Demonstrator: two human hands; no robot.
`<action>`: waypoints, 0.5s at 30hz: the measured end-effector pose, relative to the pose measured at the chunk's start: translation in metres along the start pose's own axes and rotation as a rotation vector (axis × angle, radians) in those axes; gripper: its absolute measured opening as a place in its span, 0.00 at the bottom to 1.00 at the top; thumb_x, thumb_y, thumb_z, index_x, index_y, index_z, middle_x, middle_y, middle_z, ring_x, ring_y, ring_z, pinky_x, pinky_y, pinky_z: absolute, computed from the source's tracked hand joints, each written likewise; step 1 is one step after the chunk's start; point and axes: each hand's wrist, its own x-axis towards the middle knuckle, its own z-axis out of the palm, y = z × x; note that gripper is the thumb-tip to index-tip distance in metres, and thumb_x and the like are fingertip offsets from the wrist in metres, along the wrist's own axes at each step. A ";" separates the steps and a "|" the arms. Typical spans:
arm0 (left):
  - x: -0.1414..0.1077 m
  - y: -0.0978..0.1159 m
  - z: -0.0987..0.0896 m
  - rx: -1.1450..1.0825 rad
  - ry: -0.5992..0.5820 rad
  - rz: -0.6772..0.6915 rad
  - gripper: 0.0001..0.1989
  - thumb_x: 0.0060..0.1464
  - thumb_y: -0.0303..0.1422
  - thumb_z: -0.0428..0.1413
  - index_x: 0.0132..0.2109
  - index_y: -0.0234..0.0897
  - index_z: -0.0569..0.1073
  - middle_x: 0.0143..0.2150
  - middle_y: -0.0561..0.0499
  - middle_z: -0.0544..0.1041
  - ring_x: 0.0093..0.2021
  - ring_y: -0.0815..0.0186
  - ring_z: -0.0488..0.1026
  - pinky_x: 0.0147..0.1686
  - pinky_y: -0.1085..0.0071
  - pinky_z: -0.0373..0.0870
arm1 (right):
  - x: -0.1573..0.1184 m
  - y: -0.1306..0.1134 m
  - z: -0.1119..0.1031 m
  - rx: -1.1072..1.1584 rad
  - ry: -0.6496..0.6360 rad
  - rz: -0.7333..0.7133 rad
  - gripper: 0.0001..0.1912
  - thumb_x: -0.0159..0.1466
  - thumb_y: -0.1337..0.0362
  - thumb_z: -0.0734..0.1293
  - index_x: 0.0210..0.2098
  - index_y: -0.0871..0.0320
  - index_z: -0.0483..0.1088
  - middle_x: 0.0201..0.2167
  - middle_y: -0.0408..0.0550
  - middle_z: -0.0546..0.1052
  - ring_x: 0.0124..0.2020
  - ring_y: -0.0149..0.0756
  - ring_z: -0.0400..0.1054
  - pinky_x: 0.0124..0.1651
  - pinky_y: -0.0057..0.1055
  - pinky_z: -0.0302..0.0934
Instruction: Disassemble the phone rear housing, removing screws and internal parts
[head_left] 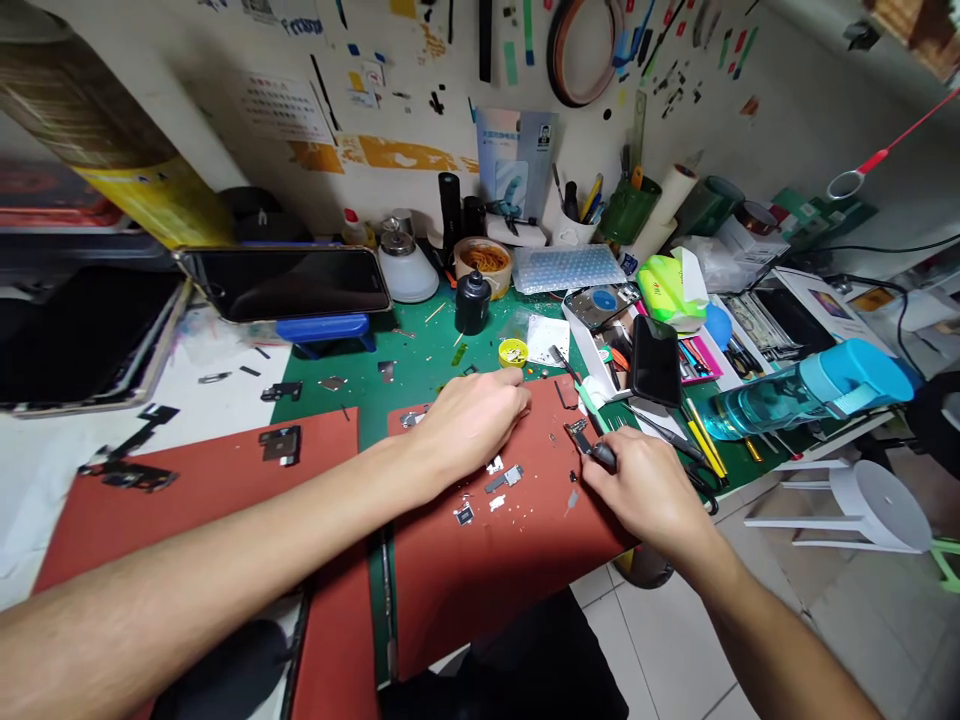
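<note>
My left hand [484, 415] is over the upper part of the red-brown mat [465, 590], its fingers curled down; whatever may be between them is hidden. At the mat's right side, my right hand [645, 480] is closed around a small tool with a dark rounded end [604, 457]. Right beside that tool's end lies a small dark part with metal bits [579, 436]. Between the hands, on the mat, are a grey metal piece [505, 479], a small square component [465, 514] and scattered white fragments.
A yellow round lid [513, 352] and black bottle [472, 302] stand behind my hands. On the right are a black phone [655, 360], scissors [702, 484], a brush [589, 400] and a blue water bottle [810, 390]. A large phone [289, 283] leans on a blue stand.
</note>
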 end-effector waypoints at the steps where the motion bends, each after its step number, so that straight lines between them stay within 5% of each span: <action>1: 0.001 0.001 0.000 0.031 -0.012 -0.006 0.15 0.64 0.24 0.49 0.39 0.33 0.82 0.39 0.42 0.76 0.32 0.59 0.71 0.28 0.64 0.52 | 0.002 -0.002 0.004 -0.002 -0.002 0.002 0.11 0.71 0.63 0.68 0.32 0.58 0.75 0.36 0.51 0.81 0.36 0.43 0.74 0.37 0.36 0.51; 9: 0.005 0.006 0.001 0.158 -0.055 -0.004 0.14 0.67 0.24 0.49 0.37 0.34 0.79 0.40 0.44 0.76 0.33 0.59 0.70 0.27 0.61 0.46 | -0.006 0.005 0.011 0.021 0.014 0.002 0.14 0.76 0.58 0.65 0.40 0.57 0.80 0.39 0.51 0.82 0.40 0.47 0.77 0.37 0.36 0.55; 15: 0.005 0.006 0.005 0.151 -0.056 -0.006 0.15 0.66 0.22 0.48 0.38 0.34 0.79 0.40 0.44 0.77 0.35 0.58 0.71 0.27 0.61 0.45 | -0.030 0.014 0.019 0.250 0.239 -0.016 0.13 0.73 0.51 0.69 0.41 0.52 0.80 0.36 0.45 0.81 0.33 0.41 0.75 0.37 0.36 0.60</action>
